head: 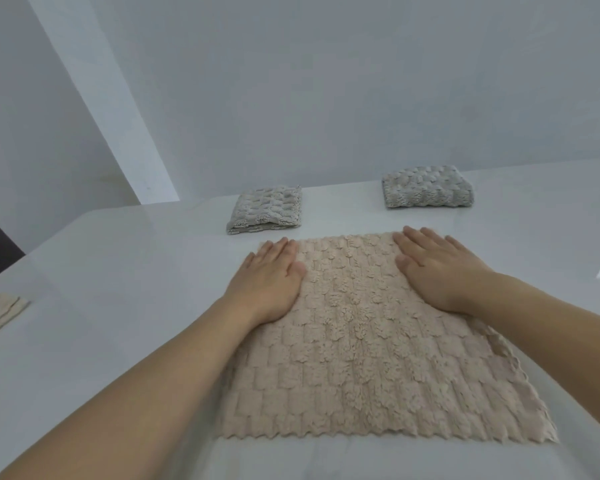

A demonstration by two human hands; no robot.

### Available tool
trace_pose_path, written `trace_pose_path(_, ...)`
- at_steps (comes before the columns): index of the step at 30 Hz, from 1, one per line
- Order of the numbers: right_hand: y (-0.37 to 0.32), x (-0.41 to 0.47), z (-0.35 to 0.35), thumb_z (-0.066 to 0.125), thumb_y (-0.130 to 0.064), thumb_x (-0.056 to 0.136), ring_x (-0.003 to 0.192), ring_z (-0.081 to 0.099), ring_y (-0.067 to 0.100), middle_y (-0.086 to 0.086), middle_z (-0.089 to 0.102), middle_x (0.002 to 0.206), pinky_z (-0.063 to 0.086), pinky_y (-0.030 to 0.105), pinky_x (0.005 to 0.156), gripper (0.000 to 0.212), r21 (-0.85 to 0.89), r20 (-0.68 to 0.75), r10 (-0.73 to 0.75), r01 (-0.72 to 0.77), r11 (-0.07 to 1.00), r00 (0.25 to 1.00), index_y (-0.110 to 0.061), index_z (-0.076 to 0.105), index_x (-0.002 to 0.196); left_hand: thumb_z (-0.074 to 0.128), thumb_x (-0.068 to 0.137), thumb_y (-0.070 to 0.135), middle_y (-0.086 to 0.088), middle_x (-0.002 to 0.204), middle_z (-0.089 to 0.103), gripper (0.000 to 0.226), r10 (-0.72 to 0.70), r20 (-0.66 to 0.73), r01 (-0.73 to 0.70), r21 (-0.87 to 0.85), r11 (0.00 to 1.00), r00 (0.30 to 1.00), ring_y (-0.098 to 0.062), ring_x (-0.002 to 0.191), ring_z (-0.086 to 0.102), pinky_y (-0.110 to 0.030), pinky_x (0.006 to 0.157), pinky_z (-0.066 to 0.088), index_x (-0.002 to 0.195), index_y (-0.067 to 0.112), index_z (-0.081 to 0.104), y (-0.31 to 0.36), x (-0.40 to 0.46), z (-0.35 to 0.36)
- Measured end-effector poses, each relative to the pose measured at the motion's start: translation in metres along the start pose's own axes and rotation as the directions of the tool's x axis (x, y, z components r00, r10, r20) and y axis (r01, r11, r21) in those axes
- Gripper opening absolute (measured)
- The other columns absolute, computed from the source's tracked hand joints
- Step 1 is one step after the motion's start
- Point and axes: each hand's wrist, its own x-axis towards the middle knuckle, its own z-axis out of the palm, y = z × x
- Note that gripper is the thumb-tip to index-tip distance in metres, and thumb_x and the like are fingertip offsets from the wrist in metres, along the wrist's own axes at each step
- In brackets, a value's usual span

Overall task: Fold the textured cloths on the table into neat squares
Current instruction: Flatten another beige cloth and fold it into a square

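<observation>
Item: beige scalloped-texture microfibre cloth (364, 344), spread flat on white glossy surface (125, 271). Left hand (271, 275) and right hand (437, 268) flat, fingers extended, pressing its far corners, holding nothing. Step: smoothing before first fold. Next: pinch far edge, bring it to the near edge. Beyond cloth: two folded grey textured cloths (265, 211), (426, 187).

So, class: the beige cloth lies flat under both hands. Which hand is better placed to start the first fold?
Neither clearly. The left hand and right hand both lie flat at the far corners of the beige cloth. Probably both together, drawing the far edge towards the near one.
</observation>
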Motion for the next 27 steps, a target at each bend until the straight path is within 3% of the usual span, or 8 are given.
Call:
trace_pose_path(5,-0.003,-0.005,-0.013,0.004,-0.043,0.101,0.149,-0.009,0.017,-0.003,-0.007,0.163,-0.013,0.047,0.118,0.059,-0.186,0.046,0.122,-0.111,0.976,0.991,-0.022,-0.003,0.155,0.01,0.104,0.044,0.005,0.166,-0.004,0.059,-0.076,0.046,0.072,0.095,0.993,0.996,-0.015,0.152,-0.005,-0.042,0.122,-0.006,0.158,0.021,0.003,-0.008,-0.006,-0.012)
trace_pose_path(7,-0.02,-0.008,-0.027,0.009,-0.038,0.102,0.149,-0.006,0.021,0.002,-0.003,0.163,-0.012,0.05,0.118,0.059,-0.256,-0.006,0.109,-0.107,0.961,0.994,-0.015,0.0,0.155,0.012,0.104,0.041,-0.001,0.166,-0.001,0.06,-0.074,-0.019,0.076,0.159,0.984,0.997,-0.019,0.152,-0.004,-0.043,0.122,-0.007,0.158,0.015,0.007,0.009,-0.01,-0.02)
trace_pose_path(10,-0.05,-0.025,-0.028,0.011,-0.038,0.102,0.149,0.001,0.02,0.003,0.001,0.163,-0.003,0.048,0.12,0.059,-0.138,-0.073,0.035,-0.045,0.989,0.997,-0.013,0.004,0.155,0.016,0.105,0.039,-0.004,0.166,0.004,0.06,0.045,-0.114,-0.04,0.044,0.998,0.992,-0.021,0.152,-0.002,-0.043,0.122,-0.005,0.157,0.011,0.013,0.042,-0.04,-0.013)
trace_pose_path(15,-0.063,-0.05,0.014,0.008,-0.042,0.101,0.149,-0.008,0.017,-0.001,-0.006,0.163,-0.005,0.041,0.12,0.06,0.041,-0.023,-0.001,0.002,0.999,1.0,-0.017,-0.001,0.155,0.014,0.104,0.045,0.004,0.166,-0.003,0.061,0.082,-0.009,-0.082,0.02,0.996,0.997,-0.013,0.151,-0.007,-0.042,0.123,-0.005,0.158,0.018,0.003,0.058,-0.065,0.011)
trace_pose_path(19,-0.042,-0.056,0.008,0.006,-0.044,0.101,0.148,-0.009,0.013,-0.005,-0.009,0.162,-0.005,0.039,0.121,0.059,0.016,-0.008,-0.016,0.016,1.0,1.0,-0.021,-0.003,0.155,0.012,0.104,0.046,0.007,0.165,-0.006,0.06,0.079,0.011,-0.08,0.018,0.997,0.997,-0.01,0.151,-0.009,-0.038,0.122,-0.006,0.158,0.022,0.0,0.04,-0.069,0.006)
trace_pose_path(25,-0.004,-0.086,-0.01,0.004,-0.042,0.101,0.149,-0.009,0.02,0.003,-0.009,0.162,-0.008,0.046,0.12,0.061,-0.096,0.048,0.211,-0.206,0.974,0.976,-0.015,-0.005,0.155,0.012,0.104,0.044,0.005,0.166,-0.006,0.06,-0.047,0.059,0.045,0.029,0.999,0.997,-0.014,0.151,-0.008,-0.041,0.122,-0.008,0.158,0.02,0.001,0.017,-0.084,-0.007)
trace_pose_path(27,-0.023,-0.089,-0.018,0.008,-0.04,0.101,0.148,-0.013,0.022,0.006,-0.011,0.162,-0.01,0.047,0.119,0.062,-0.156,-0.002,0.183,-0.181,0.971,0.983,-0.011,-0.007,0.154,0.013,0.104,0.041,-0.001,0.166,-0.003,0.061,-0.071,0.028,0.07,0.049,0.996,0.997,-0.018,0.152,-0.007,-0.043,0.121,-0.01,0.158,0.015,0.004,0.036,-0.088,-0.013)
